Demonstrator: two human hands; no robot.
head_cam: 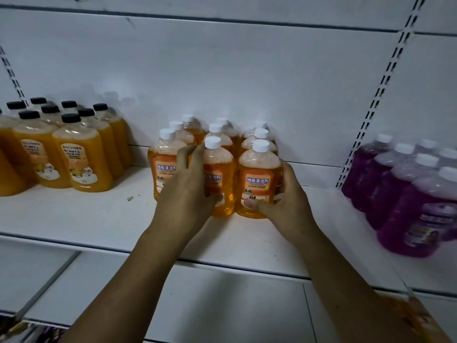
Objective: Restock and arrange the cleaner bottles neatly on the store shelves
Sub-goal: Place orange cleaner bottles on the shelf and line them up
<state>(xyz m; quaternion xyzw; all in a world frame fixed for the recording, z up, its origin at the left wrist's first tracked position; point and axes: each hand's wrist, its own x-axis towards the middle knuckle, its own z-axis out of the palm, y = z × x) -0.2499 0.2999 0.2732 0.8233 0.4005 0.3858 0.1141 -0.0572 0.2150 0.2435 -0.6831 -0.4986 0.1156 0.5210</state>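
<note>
Head view:
- White metal shelf (86, 214), matte, with a small green speck (130, 198) left of centre.
- White back panel (222, 70) was scuffed, with horizontal seams. One slotted upright (385, 82) stood at the right and a second upright (12, 75) at the far left edge.
- Light was dim; bottle shadows fell on the panel.
- Lower shelf (222, 305), also white, showed below the front lip.

Task items:
- The white-capped orange cleaner bottles (215, 131) stood mid-shelf in three tight columns, three deep, the far row against the panel.
- All were upright with their orange labels facing near.

Hands:
- Left hand (188, 184): grip wrapped round the middle front bottle (220, 169). The fingers went into the gap beside the left front bottle (163, 164) and the thumb lay low on the label.
- Right hand (289, 201): grip held the right front bottle (259, 174). The thumb lay across its lower label and the fingers went round its right side.
- Both gripped bottles appeared to sit on the shelf, touching each other.

Neighbours:
- Black-capped orange bottles (81, 157) were grouped at the left, well apart from the centre block.
- Purple bottles (408, 214) with white caps stood in rows at the right, past the upright.
- A blurred orange object (415, 315) sat at the near right corner; I couldn't tell what it was.
</note>
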